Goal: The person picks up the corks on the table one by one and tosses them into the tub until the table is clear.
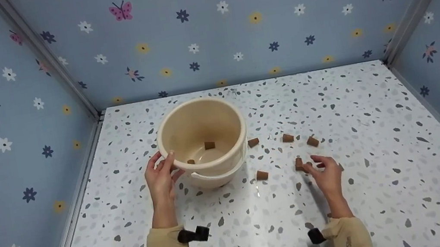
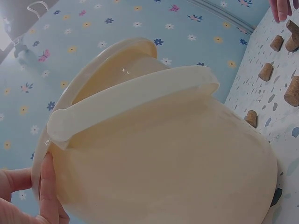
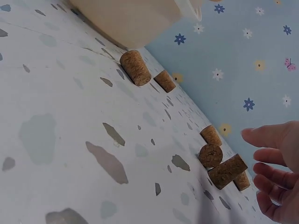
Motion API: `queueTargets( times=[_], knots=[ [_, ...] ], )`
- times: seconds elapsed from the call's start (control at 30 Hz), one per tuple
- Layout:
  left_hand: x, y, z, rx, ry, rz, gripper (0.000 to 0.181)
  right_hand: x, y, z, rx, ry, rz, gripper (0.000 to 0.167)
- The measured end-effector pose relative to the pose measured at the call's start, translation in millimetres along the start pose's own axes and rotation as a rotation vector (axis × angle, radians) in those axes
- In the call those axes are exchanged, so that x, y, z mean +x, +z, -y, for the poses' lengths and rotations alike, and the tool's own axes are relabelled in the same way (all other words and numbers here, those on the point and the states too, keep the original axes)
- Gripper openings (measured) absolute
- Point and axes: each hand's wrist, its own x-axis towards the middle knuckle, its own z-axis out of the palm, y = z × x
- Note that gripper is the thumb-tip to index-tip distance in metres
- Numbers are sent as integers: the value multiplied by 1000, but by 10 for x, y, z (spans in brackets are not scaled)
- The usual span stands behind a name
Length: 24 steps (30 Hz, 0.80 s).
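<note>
A cream bucket (image 1: 202, 132) with a white handle (image 2: 140, 100) stands on the table, slightly tilted as I see it. My left hand (image 1: 161, 182) grips its near-left rim, thumb over the edge and fingers against the outer wall. Inside the bucket lie two brown corks, one cork (image 1: 209, 145) on the bottom and another partly hidden by the near rim. My right hand (image 1: 327, 175) hovers by a pair of corks, the nearer one being a tipped cork (image 3: 227, 171) beside an end-on cork (image 3: 210, 155). Thumb and fingers are apart, with nothing between them.
Several more corks lie right of the bucket, among them a cork (image 1: 262, 175) close to its base and a cork (image 1: 312, 141) farther right. Blue flowered panels (image 1: 214, 28) enclose the speckled white table (image 1: 389, 203) at the back and sides.
</note>
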Motion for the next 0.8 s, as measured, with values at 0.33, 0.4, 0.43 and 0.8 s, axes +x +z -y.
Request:
queueTargets(
  times=[0.33, 0.4, 0.43, 0.8],
  knots=[
    [-467, 226, -457, -14, -43, -14, 50, 6, 19, -72, -18, 16, 26, 29],
    [-697, 362, -682, 10, -42, -30, 46, 10, 26, -80, -20, 23, 32, 28],
    [-786, 415, -773, 19, -45, -37, 45, 11, 29, -85, -18, 28, 37, 28],
    [-940, 508, -934, 16, -50, -39, 43, 6, 54, -128, -42, 32, 29, 23]
  ],
)
